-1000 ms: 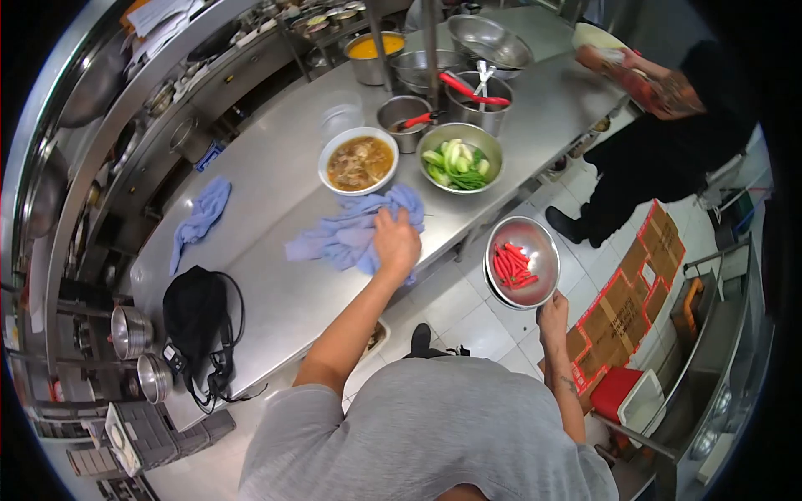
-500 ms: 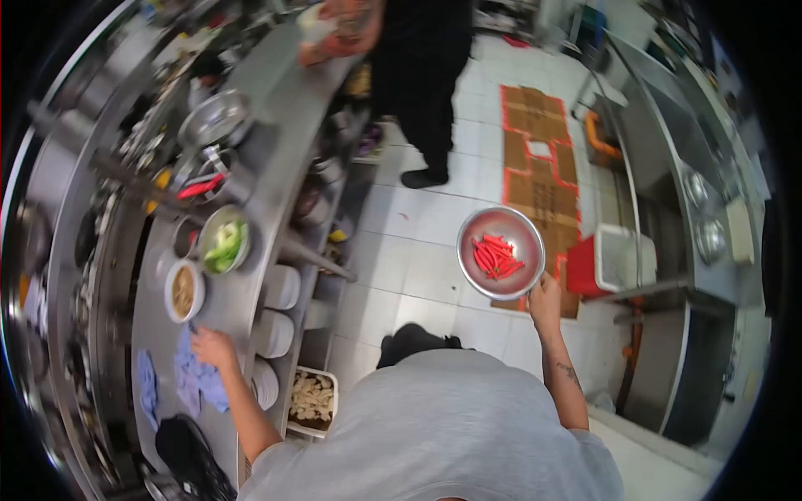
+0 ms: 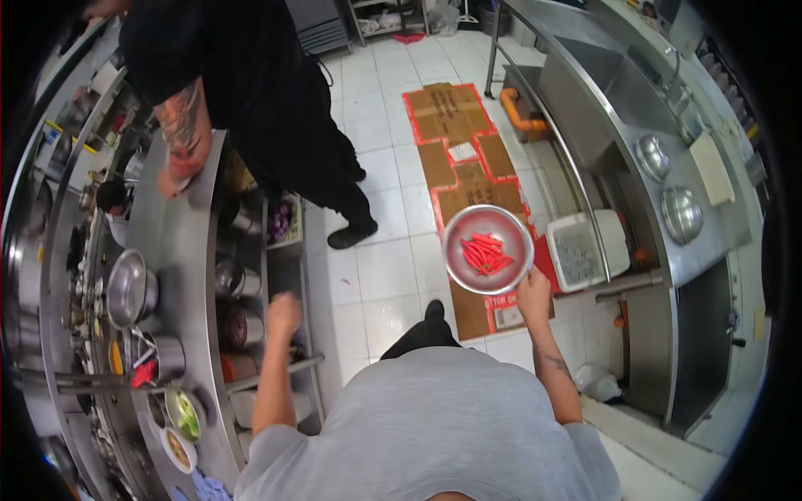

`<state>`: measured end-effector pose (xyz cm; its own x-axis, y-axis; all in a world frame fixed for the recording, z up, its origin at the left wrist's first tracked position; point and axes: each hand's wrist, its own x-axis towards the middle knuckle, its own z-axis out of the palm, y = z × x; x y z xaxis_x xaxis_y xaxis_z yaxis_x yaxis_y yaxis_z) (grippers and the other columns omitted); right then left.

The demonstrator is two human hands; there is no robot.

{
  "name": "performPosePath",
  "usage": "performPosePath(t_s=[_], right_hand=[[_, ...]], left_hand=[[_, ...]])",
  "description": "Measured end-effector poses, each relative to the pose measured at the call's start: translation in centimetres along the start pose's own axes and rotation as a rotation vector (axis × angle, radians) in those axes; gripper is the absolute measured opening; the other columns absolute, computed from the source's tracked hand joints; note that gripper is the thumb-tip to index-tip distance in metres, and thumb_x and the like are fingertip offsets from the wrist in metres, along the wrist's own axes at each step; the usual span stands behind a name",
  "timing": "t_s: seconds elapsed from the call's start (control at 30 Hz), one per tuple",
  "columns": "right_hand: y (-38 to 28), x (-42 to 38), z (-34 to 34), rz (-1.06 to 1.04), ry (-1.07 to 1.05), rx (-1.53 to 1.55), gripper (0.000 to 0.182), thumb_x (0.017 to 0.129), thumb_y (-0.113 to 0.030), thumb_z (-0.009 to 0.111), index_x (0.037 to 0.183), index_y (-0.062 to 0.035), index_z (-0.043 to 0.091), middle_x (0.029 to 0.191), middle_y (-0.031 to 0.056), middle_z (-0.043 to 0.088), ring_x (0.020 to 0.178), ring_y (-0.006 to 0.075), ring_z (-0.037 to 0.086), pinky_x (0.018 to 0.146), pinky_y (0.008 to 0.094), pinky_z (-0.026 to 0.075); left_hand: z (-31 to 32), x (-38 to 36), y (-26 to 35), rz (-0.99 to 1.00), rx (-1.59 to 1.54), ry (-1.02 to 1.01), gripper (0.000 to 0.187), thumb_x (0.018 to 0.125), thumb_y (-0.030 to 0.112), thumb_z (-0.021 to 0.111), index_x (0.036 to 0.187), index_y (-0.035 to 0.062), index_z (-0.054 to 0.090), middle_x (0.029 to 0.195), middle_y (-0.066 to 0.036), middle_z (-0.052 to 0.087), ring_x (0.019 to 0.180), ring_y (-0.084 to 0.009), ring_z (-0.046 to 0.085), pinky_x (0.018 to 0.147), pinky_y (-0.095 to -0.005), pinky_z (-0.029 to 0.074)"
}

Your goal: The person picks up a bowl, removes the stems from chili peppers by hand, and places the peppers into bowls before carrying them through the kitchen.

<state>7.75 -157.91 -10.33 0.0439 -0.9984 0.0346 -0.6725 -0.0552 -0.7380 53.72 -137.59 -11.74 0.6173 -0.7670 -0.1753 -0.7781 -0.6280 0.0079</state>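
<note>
My right hand (image 3: 534, 296) grips the rim of a round metal mixing bowl (image 3: 456, 269) at its lower right side. Inside the bowl lies a heap of red chillies (image 3: 486, 254). The bowl is held over the floor, in front of my body. My left hand (image 3: 284, 316) hangs beside the edge of the steel counter, level with the lower shelf. Motion smears its fingers, and I make out nothing in it.
On the left steel counter (image 3: 180, 267) stand a metal pan (image 3: 127, 289), a bowl of green vegetables (image 3: 185, 415) and a white bowl (image 3: 179, 451). A co-worker in black (image 3: 251, 108) stands ahead. Flattened cardboard (image 3: 476, 196) covers floor tiles. A steel sink (image 3: 589, 71) is at right.
My left hand has left the blue cloth on the counter and swung out beside the shelf. I have moved forward along the aisle, the chilli bowl still in my right hand.
</note>
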Motion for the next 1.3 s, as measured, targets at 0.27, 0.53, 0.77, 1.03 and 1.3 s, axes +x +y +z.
performPosePath(t_s=[0.27, 0.53, 0.77, 1.03, 1.3], right_hand=[[1.5, 12.7, -1.7, 0.155, 0.147, 0.064, 0.029, 0.088, -0.019, 0.048, 0.089, 0.0081, 0.059, 0.078, 0.0290, 0.060, 0.075, 0.0383, 0.062, 0.064, 0.0439, 0.045], [4.7, 30.7, 1.5, 0.123, 0.073, 0.011, 0.029, 0.087, -0.019, 0.049, 0.084, 0.0074, 0.060, 0.077, 0.0312, 0.058, 0.078, 0.0465, 0.058, 0.064, 0.0493, 0.043], [-4.1, 49.1, 3.2, -0.015, -0.074, 0.093, 0.026, 0.086, -0.017, 0.049, 0.087, 0.0065, 0.060, 0.076, 0.0298, 0.059, 0.076, 0.0439, 0.060, 0.063, 0.0451, 0.044], [-11.6, 67.9, 13.2, -0.111, -0.122, 0.167, 0.032, 0.088, -0.021, 0.050, 0.079, 0.0089, 0.055, 0.066, 0.0289, 0.054, 0.062, 0.0389, 0.058, 0.056, 0.0442, 0.041], [-17.8, 85.4, 20.6, -0.175, -0.129, 0.049, 0.029, 0.089, -0.020, 0.048, 0.087, 0.0065, 0.060, 0.073, 0.0275, 0.059, 0.070, 0.0391, 0.062, 0.060, 0.0439, 0.044]], left_hand=[[-1.3, 15.8, 32.3, 0.894, -0.184, -0.217, 0.014, 0.079, 0.014, 0.054, 0.081, 0.0012, 0.060, 0.087, -0.019, 0.060, 0.081, -0.0369, 0.060, 0.070, -0.0476, 0.048], [2.5, 33.2, 39.0, 0.683, -0.179, -0.341, 0.018, 0.076, 0.010, 0.054, 0.091, 0.0022, 0.059, 0.090, -0.021, 0.062, 0.083, -0.0374, 0.060, 0.071, -0.0473, 0.049], [10.3, 37.5, 20.3, -0.089, -0.073, -0.551, 0.033, 0.080, 0.023, 0.046, 0.076, -0.0047, 0.064, 0.076, -0.023, 0.064, 0.082, -0.0353, 0.065, 0.076, -0.0430, 0.050], [21.7, 46.3, 24.6, 0.107, -0.282, -1.154, 0.030, 0.075, 0.027, 0.063, 0.083, -0.0018, 0.067, 0.070, -0.017, 0.064, 0.062, -0.0282, 0.063, 0.065, -0.0441, 0.050], [-1.6, 81.8, 44.0, 0.334, -0.429, -0.321, 0.034, 0.084, 0.029, 0.051, 0.088, -0.0031, 0.061, 0.092, -0.026, 0.062, 0.088, -0.0409, 0.059, 0.079, -0.0476, 0.046]])
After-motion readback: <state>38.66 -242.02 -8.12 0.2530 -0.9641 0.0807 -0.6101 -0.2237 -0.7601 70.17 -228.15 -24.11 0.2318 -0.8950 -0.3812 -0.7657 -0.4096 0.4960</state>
